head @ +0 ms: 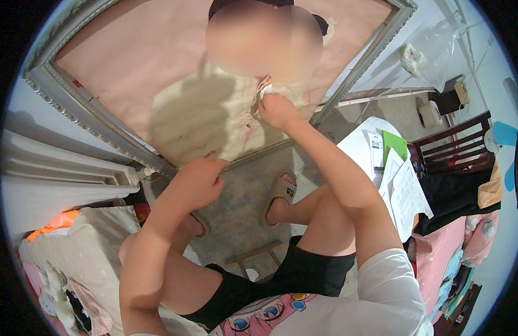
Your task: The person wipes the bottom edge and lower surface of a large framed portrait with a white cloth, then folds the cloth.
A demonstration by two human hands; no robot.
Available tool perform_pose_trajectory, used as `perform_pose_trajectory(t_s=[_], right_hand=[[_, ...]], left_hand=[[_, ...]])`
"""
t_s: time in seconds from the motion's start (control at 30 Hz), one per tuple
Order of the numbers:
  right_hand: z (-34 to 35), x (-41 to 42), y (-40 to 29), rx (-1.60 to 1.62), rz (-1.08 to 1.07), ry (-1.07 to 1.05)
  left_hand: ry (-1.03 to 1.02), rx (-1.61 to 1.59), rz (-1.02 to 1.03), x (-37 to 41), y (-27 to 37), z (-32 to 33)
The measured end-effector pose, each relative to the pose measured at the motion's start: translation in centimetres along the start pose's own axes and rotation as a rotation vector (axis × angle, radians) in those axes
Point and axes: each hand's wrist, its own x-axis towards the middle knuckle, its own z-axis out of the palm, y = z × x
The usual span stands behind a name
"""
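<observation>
A large panel [129,63] with a pink surface and a silver-grey ornate frame stands before me. Its lower middle shows a pale, cream-coloured area [187,126] with rough torn edges. My right hand [278,110] is closed around a crumpled whitish piece [266,90], which looks like paper or cloth, against the panel's torn part. Lower and to the left, my left hand [202,180] is near the panel's bottom edge with its fingers curled; whether it holds something small cannot be told. A blurred round area covers the upper middle of the panel.
A white table [351,138] with papers and a green booklet [394,145] stands at right, beside a dark slatted wooden chair [456,143]. At left are a white radiator [66,168] and a cloth-covered surface [95,239]. A small wooden stool frame [254,253] lies between my legs.
</observation>
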Motion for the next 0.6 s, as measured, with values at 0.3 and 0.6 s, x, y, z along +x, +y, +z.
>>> perform_pose_trajectory(t_s=[0.3, 0.6], right_hand=[[-0.5, -0.8, -2.4, 0.020, -0.119, 0.024], [-2.2, 0.1, 1.9, 0.087, -0.083, 0.109]], left_hand=[[0.011, 0.007, 0.023, 0.0, 0.9, 0.2], [-0.014, 0.007, 0.009, 0.6, 1.3, 0.2]])
